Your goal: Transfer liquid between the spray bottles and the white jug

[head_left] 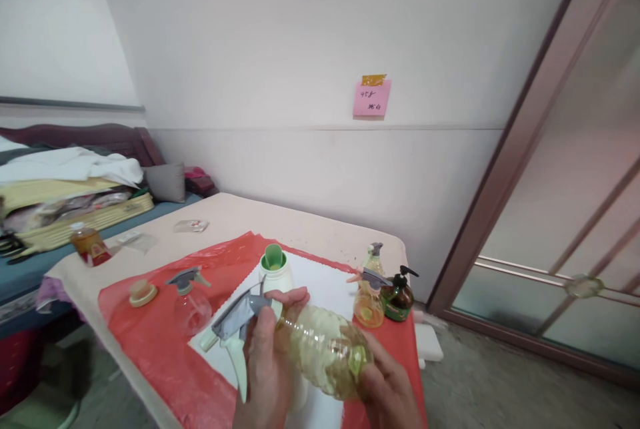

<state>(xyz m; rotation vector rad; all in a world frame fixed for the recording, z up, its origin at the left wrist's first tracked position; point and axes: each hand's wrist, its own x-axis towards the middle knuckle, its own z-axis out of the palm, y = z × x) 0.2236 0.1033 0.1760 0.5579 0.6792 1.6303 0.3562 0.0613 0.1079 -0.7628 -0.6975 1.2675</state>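
A clear yellow-green spray bottle [320, 348] lies on its side in the air, its grey and pale green trigger head [235, 322] pointing left. My left hand [270, 349] is closed around the neck just below the trigger head. At the other end, the fingers of my right hand [390, 379] grip the bottle's base. Right behind my left hand stands a white bottle [276, 277] with a green open mouth and a green piece in it; its lower part is hidden. A white sheet [323, 279] lies underneath.
Red plastic [155, 362] covers part of the table. On the left stand a pink spray bottle [193, 309] and a round beige brush [143, 292]. Toward the right are an orange spray bottle [369, 306], a yellowish one [373, 257] and a dark pump bottle [399, 299].
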